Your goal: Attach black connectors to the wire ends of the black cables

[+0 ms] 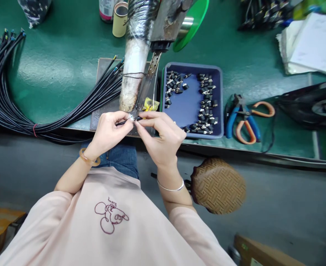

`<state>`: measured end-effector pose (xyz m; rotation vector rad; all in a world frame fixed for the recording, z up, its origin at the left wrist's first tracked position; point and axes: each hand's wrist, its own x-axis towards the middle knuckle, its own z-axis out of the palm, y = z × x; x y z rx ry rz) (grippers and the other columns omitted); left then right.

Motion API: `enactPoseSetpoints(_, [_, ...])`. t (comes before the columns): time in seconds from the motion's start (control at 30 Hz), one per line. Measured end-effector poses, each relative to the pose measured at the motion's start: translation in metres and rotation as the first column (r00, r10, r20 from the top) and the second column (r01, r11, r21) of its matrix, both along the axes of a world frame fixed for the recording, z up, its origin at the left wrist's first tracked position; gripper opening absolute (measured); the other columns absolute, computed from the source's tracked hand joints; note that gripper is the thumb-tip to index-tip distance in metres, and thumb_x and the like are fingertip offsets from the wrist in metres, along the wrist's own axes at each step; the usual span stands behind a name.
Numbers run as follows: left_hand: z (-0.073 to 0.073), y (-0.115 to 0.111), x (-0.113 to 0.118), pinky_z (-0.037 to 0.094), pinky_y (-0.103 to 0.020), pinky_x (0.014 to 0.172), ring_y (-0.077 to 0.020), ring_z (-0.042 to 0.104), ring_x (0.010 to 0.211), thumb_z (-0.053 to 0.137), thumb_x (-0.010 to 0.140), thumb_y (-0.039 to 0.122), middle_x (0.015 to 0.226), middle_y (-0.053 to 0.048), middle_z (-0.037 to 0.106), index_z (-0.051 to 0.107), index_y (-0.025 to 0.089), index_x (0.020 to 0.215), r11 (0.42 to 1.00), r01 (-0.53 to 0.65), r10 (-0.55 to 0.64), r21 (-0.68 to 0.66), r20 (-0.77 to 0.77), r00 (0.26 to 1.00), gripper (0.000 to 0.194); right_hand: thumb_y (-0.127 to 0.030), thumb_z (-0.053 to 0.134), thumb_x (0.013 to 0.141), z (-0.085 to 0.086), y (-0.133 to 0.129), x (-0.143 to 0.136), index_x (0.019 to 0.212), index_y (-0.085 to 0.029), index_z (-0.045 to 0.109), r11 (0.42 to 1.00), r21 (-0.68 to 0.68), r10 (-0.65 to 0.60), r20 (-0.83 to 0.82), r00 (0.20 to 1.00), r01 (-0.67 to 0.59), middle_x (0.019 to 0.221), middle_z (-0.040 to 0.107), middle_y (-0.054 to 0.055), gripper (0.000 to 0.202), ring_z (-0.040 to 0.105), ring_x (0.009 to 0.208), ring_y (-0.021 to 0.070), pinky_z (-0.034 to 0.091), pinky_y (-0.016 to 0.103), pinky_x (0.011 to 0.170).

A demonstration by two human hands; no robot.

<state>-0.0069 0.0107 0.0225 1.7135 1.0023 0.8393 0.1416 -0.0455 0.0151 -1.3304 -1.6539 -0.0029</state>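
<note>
A green bench (68, 44) fills the background. At its near edge, a black cable (120, 123) is pinched in the left hand (107, 131), its end near the tip of the iron (153, 63). The right hand (163, 135) pinches a small dark part (139, 118) beside that end; whether they touch is hard to tell. The cable is probably light and springy, its tip delicate, best gripped just behind. It looks thin, with a pale, shiny end.
</note>
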Motion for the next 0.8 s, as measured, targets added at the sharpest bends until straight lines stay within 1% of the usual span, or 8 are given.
enactPoseSetpoints(0.3, [0.001, 0.002, 0.0, 0.033, -0.022, 0.052, -0.0084, 0.04, 0.055, 0.057, 0.082, 0.027, 0.056, 0.002, 0.046, 0.056, 0.015, 0.062, 0.999, 0.015, -0.013, -0.051, 0.036, 0.999, 0.024, -0.015, 0.063, 0.09, 0.005, -0.004, 0.001, 0.079, -0.024, 0.061, 0.999, -0.031, -0.012, 0.09, 0.996, 0.014, 0.094, 0.078, 0.003, 0.014, 0.076, 0.086, 0.0168, 0.062, 0.029, 0.074])
enactPoseSetpoints(0.37, [0.001, 0.003, -0.001, 0.032, -0.022, 0.052, -0.0084, 0.039, 0.054, 0.057, 0.082, 0.028, 0.056, 0.003, 0.045, 0.056, 0.015, 0.062, 0.997, 0.02, -0.017, -0.069, 0.035, 0.999, 0.023, -0.013, 0.063, 0.089, 0.004, -0.004, 0.002, 0.079, -0.023, 0.06, 1.0, -0.025, 0.01, 0.1, 0.995, -0.007, 0.094, 0.078, 0.004, 0.015, 0.076, 0.084, 0.016, 0.061, 0.028, 0.072])
enactPoseSetpoints(0.47, [-0.002, 0.003, -0.004, 0.03, -0.023, 0.051, -0.0086, 0.037, 0.055, 0.056, 0.081, 0.028, 0.056, 0.003, 0.042, 0.054, 0.015, 0.061, 0.993, 0.063, -0.062, -0.101, 0.014, 0.998, 0.024, -0.013, 0.063, 0.089, 0.002, -0.004, 0.004, 0.079, -0.023, 0.059, 0.997, -0.051, 0.063, 0.118, 0.991, -0.058, 0.095, 0.078, 0.005, 0.015, 0.075, 0.082, 0.015, 0.06, 0.026, 0.07])
enactPoseSetpoints(0.6, [-0.004, -0.002, -0.007, 0.029, -0.023, 0.052, -0.0089, 0.036, 0.055, 0.054, 0.082, 0.026, 0.055, 0.003, 0.042, 0.054, 0.015, 0.061, 0.99, 0.115, -0.117, -0.085, -0.027, 0.993, 0.023, -0.015, 0.062, 0.091, -0.001, -0.011, 0.006, 0.079, -0.023, 0.06, 0.991, -0.097, 0.099, 0.078, 0.992, -0.092, 0.094, 0.078, 0.004, 0.014, 0.075, 0.082, 0.0154, 0.06, 0.027, 0.069])
enactPoseSetpoints(0.63, [-0.004, -0.004, -0.007, 0.029, -0.023, 0.053, -0.0089, 0.037, 0.056, 0.054, 0.082, 0.025, 0.056, 0.003, 0.042, 0.054, 0.015, 0.062, 0.99, 0.119, -0.121, -0.072, -0.029, 0.992, 0.023, -0.016, 0.061, 0.091, -0.002, -0.014, 0.006, 0.081, -0.023, 0.061, 0.991, -0.102, 0.093, 0.038, 0.995, -0.088, 0.094, 0.078, 0.003, 0.012, 0.075, 0.081, 0.0151, 0.06, 0.026, 0.068])
enactPoseSetpoints(0.7, [-0.002, -0.01, -0.008, 0.03, -0.022, 0.054, -0.0087, 0.038, 0.057, 0.054, 0.083, 0.024, 0.058, 0.003, 0.045, 0.055, 0.015, 0.063, 0.992, 0.12, -0.121, -0.045, -0.031, 0.992, 0.022, -0.019, 0.06, 0.094, -0.003, -0.022, 0.007, 0.087, -0.023, 0.062, 0.995, -0.097, 0.027, -0.082, 0.996, -0.035, 0.09, 0.077, 0.001, 0.008, 0.073, 0.07, 0.0123, 0.057, 0.023, 0.061])
enactPoseSetpoints(0.73, [-0.001, -0.014, -0.009, 0.03, -0.022, 0.055, -0.0084, 0.038, 0.057, 0.054, 0.083, 0.023, 0.059, 0.003, 0.046, 0.056, 0.015, 0.064, 0.993, 0.118, -0.119, -0.028, -0.034, 0.992, 0.021, -0.021, 0.06, 0.094, -0.002, -0.025, 0.008, 0.09, -0.022, 0.063, 0.997, -0.077, -0.029, -0.143, 0.989, 0.018, 0.086, 0.075, -0.001, 0.006, 0.07, 0.062, 0.0103, 0.054, 0.022, 0.055])
enactPoseSetpoints(0.8, [0.002, -0.021, -0.011, 0.03, -0.022, 0.054, -0.0076, 0.038, 0.056, 0.054, 0.084, 0.022, 0.058, 0.004, 0.046, 0.056, 0.014, 0.064, 0.993, 0.117, -0.116, 0.022, -0.044, 0.992, 0.021, -0.026, 0.06, 0.095, 0.001, -0.032, 0.008, 0.093, -0.022, 0.065, 0.99, -0.052, -0.136, -0.213, 0.968, 0.128, 0.071, 0.068, -0.005, 0.007, 0.057, 0.046, 0.0072, 0.044, 0.021, 0.045])
